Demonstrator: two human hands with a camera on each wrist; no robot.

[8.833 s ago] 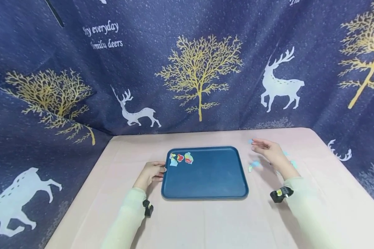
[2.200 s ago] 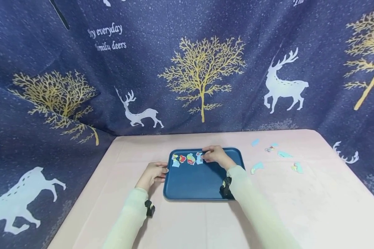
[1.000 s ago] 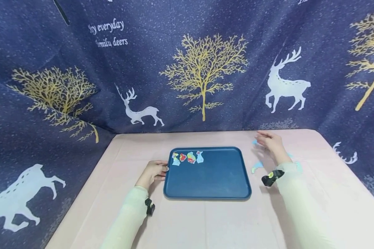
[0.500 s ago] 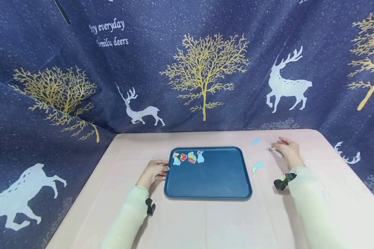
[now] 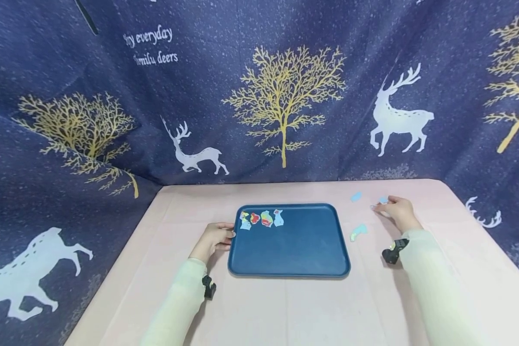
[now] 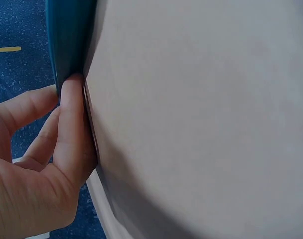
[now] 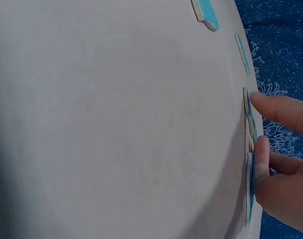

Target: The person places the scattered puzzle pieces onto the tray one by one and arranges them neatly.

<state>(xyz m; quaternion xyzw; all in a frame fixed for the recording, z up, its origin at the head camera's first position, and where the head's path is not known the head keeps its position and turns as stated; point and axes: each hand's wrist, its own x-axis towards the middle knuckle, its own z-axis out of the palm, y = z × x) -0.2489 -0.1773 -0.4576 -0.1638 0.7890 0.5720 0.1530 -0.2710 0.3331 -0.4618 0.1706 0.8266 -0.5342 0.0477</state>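
Note:
My left hand (image 5: 214,240) holds the left edge of a dark blue tray (image 5: 290,250), thumb and fingertips at its rim; the left wrist view also shows these fingers (image 6: 72,109) at the tray's edge (image 6: 69,35). Near the top left of the tray, several colourful puzzle pieces (image 5: 266,219) lie in a row. To the right of the tray, my right hand (image 5: 399,213) reaches down to the pink-covered table. Its index finger (image 7: 278,107) and thumb (image 7: 261,154) pinch a small, flat puzzle piece (image 7: 248,109), mostly covered by the hand in the head view.
Light blue pieces lie around the right hand: a small one (image 5: 356,196) behind to the left, one (image 5: 382,200) just beyond the fingers, and a curved one (image 5: 358,231) near the tray. A patterned dark blue cloth (image 5: 181,96) hangs behind the table (image 5: 251,307).
A piece was set down fourth in the tray's row. My right hand then went back to the loose pieces, and its fingertips came down onto one. The left hand stayed at the tray.

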